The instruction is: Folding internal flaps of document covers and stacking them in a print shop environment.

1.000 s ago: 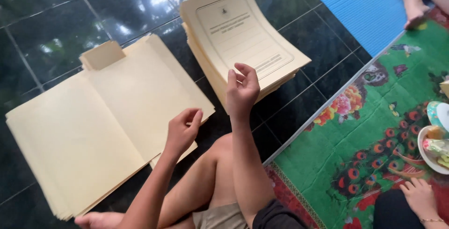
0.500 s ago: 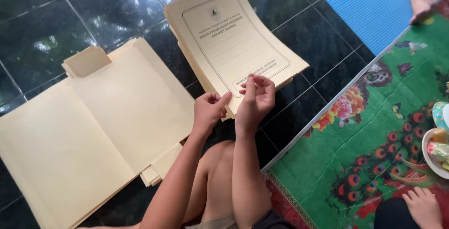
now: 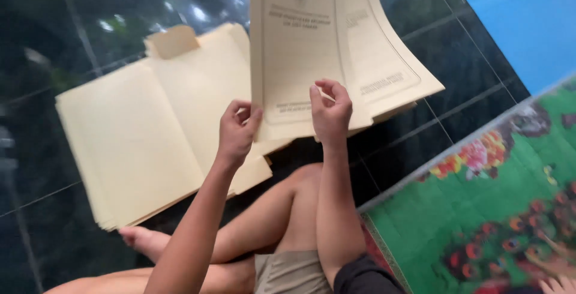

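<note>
Cream card all round me: I count one folder (image 3: pixel 300 54) lifted in my two hands, one closed stack (image 3: pixel 384 72) under it on the right, and one pile of opened folders (image 3: pixel 138 138) spread flat to the left. My left hand (image 3: pixel 237 132) pinches the raised folder's lower left edge, fingers closed on the card; my right hand (image 3: pixel 331 111) grips its bottom edge, thumb and fingers shut on it. The folder stands tilted up above the stack, its lower edge just over my bent knee (image 3: pixel 306 177). Dark glossy floor tiles (image 3: pixel 432 132) lie between the stack and the green flowered mat (image 3: pixel 480 228) at right; a blue mat (image 3: pixel 516 18) sits beyond.
</note>
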